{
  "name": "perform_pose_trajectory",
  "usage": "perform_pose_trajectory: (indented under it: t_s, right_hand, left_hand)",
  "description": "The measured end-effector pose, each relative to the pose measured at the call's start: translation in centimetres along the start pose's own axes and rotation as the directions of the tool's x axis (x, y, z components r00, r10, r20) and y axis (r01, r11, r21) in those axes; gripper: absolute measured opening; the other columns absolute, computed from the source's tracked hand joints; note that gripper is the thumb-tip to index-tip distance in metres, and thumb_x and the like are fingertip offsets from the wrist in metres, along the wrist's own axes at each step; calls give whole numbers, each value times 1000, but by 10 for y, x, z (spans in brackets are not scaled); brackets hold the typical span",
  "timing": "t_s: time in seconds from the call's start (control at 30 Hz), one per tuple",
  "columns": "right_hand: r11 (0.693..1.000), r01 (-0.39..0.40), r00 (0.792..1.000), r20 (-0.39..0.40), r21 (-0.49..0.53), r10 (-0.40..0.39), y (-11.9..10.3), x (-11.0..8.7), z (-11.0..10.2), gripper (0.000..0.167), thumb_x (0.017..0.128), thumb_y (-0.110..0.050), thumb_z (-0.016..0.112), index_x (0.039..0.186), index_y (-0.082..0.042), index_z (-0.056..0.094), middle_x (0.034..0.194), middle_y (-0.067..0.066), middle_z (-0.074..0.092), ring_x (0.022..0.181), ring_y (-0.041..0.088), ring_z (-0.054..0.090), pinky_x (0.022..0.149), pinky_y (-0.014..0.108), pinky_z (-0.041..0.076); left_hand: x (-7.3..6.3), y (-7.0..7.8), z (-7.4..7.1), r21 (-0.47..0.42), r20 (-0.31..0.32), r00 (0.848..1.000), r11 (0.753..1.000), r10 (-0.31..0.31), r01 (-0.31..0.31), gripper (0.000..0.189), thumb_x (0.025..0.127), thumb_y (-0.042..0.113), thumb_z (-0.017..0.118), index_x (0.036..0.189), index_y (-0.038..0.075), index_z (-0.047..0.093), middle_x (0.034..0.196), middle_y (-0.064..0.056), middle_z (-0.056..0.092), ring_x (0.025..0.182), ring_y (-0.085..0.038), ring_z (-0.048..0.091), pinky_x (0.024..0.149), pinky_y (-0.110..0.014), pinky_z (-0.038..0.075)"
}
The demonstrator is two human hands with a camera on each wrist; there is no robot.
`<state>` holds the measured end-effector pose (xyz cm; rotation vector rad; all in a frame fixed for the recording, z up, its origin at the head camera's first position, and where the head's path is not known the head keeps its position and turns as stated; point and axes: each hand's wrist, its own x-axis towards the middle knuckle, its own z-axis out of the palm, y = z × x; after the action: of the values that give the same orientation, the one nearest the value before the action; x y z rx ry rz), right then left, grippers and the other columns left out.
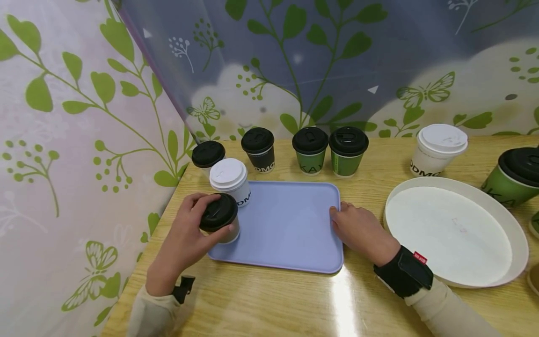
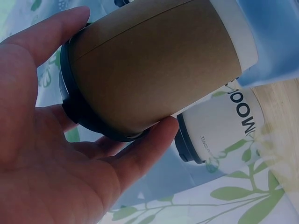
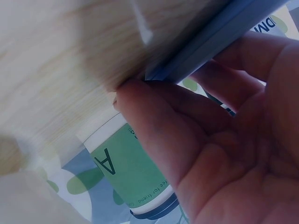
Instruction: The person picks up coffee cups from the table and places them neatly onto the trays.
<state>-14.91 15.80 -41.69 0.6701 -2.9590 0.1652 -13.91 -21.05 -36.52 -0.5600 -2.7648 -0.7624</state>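
Note:
My left hand [image 1: 184,241] grips a brown paper cup [image 2: 154,65] by its black lid [image 1: 219,211], fingers and thumb spread around it. This cup stands upright at the left end of a light blue tray [image 1: 290,224]; whether its base touches the tray I cannot tell. Just behind it, at the tray's back left corner, is a white cup [image 1: 242,193] with a white lid. On the opposite side, my right hand [image 1: 362,231] pinches the tray's right edge, with fingertips at the rim. The right wrist view shows the tray's edge [image 3: 201,51] between thumb and fingers.
Behind the tray stand a black-lidded white cup [image 1: 206,157], a dark cup [image 1: 262,159] and two green cups [image 1: 310,161]. A round white tray [image 1: 446,229] lies at right, with another white cup [image 1: 433,157] and a large green cup [image 1: 509,185] near it.

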Motion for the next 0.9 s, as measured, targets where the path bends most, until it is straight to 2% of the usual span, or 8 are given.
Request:
perform_pose_trajectory:
  t_s: [0.5,0.9]
  right_hand:
    - [1000,-12,1000,11,12,12,0,0,0,17,99,-5,63,111,5,70,85,22,62,66,31,63,52,42,53]
    - [1000,-11,1000,10,19,11,0,0,0,16,99,-6,63,108,5,69,83,21,61,65,30,63,51,42,53]
  left_hand:
    - [-1,3,4,-12,8,1000,1000,22,-22,69,84,31,88,141,7,57,138,-21,46,124,-36,49,100,-57,45]
    - [-2,4,3,-15,36,999,1000,9,-9,70,85,32,88,142,8,56,139,-20,46,124,-35,49,100,-56,47]
